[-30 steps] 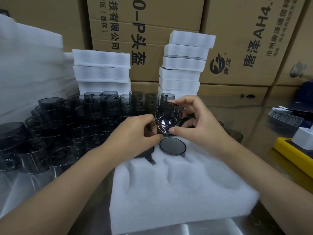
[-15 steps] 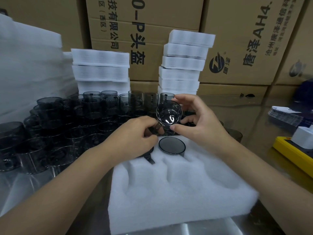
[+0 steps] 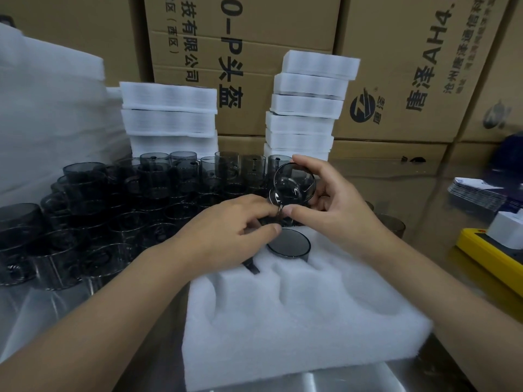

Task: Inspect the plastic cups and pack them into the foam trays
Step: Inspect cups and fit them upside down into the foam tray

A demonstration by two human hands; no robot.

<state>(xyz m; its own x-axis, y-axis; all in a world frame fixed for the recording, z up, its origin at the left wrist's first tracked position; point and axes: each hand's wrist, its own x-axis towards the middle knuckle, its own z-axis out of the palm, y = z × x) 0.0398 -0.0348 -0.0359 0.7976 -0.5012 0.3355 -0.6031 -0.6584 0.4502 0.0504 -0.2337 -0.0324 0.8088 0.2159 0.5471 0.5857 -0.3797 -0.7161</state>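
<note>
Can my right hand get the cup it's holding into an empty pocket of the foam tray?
Probably yes. The right hand holds the cup just above the foam tray, and the near pockets lie uncovered. The left hand, also pinching the cup, would have to let go or follow.

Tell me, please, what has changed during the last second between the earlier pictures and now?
The held cup rose slightly and turned, so more of its side wall shows now. The right hand still pinches it between forefinger and thumb, and the left hand still holds it at its lower edge. Nothing was let go. The foam tray, the seated cup in it and the loose cups stayed put.
</note>
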